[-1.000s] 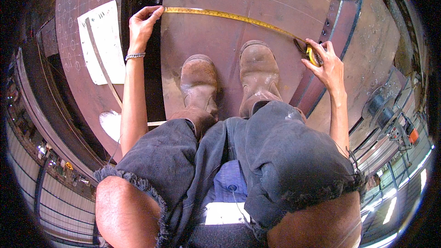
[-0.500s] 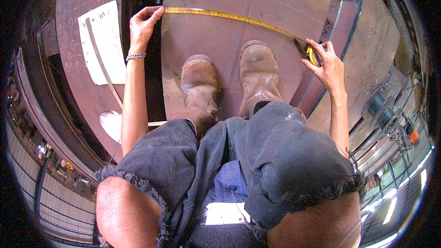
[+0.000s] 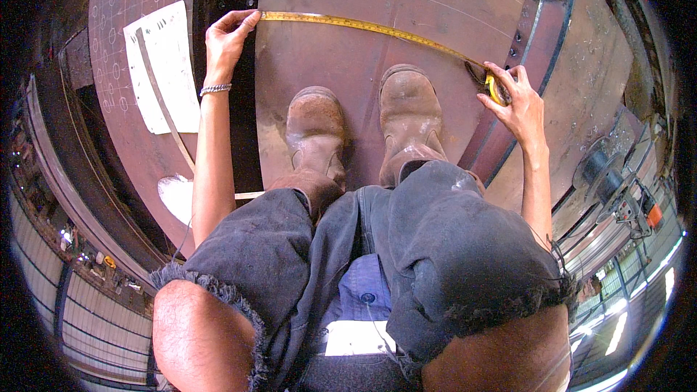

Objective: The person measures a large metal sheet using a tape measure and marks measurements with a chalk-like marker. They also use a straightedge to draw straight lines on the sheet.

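Observation:
A yellow tape measure (image 3: pixel 370 26) is pulled out across a reddish-brown steel plate (image 3: pixel 327 51). My left hand (image 3: pixel 231 33) pinches the blade's end at the plate's left edge, beside a dark gap. At the other end my right hand (image 3: pixel 519 101) grips the yellow and black case, fingers curled around it, over the right side of the plate. The blade runs taut between both hands, sloping down toward the right. Its case is partly hidden by my fingers. Thin chalk lines cross the plate beyond the blade.
My boots (image 3: pixel 316 120) stand on the plate below the blade. To the left, a white paper sheet (image 3: pixel 161 65) and a thin strip (image 3: pixel 163 87) lie on a chalk-marked plate (image 3: pixel 109 51). A raised steel edge (image 3: pixel 552 51) runs along the right. Farther right sits a dark spool-like object (image 3: pixel 606 174).

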The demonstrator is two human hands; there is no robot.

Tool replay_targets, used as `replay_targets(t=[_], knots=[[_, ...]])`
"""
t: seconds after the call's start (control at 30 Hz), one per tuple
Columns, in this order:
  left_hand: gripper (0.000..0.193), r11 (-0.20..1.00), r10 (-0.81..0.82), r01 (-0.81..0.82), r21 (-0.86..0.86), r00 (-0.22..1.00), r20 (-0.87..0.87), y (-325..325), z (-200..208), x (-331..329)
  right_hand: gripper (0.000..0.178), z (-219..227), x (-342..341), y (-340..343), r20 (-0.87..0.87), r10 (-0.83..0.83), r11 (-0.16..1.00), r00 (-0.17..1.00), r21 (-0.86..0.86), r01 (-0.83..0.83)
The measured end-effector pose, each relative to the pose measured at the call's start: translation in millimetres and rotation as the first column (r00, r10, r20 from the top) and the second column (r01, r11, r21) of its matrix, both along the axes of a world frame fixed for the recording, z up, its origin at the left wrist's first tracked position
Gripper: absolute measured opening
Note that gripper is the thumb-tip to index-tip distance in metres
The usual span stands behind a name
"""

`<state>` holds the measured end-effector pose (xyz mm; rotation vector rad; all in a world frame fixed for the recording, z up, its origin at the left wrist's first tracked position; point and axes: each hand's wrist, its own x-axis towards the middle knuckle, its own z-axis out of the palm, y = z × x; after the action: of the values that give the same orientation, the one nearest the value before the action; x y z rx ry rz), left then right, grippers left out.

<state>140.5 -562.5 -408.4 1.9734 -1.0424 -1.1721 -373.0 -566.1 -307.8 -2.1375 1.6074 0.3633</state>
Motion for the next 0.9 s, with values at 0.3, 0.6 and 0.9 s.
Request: replay_targets(t=[0.3, 0.6, 0.9], knots=[[0.027, 1.0, 0.015, -0.015, 0.002, 1.0, -0.011, 0.0, 2.4, -2.1, 0.059, -0.6, -0.2, 0.6, 0.026, 0.008, 1.0, 1.0, -0.017, -0.007], [0.025, 1.0, 0.007, -0.007, 0.003, 1.0, -0.001, -1.1, 1.8, -1.7, 0.059, 1.5, 1.2, 0.0, 0.037, 0.007, 1.0, 0.999, -0.022, -0.006], [0.027, 1.0, 0.009, -0.009, -0.005, 1.0, -0.012, 1.1, -1.4, 0.9, 0.059, 1.5, 2.3, 0.1, 0.038, 0.007, 1.0, 0.999, -0.025, -0.006]])
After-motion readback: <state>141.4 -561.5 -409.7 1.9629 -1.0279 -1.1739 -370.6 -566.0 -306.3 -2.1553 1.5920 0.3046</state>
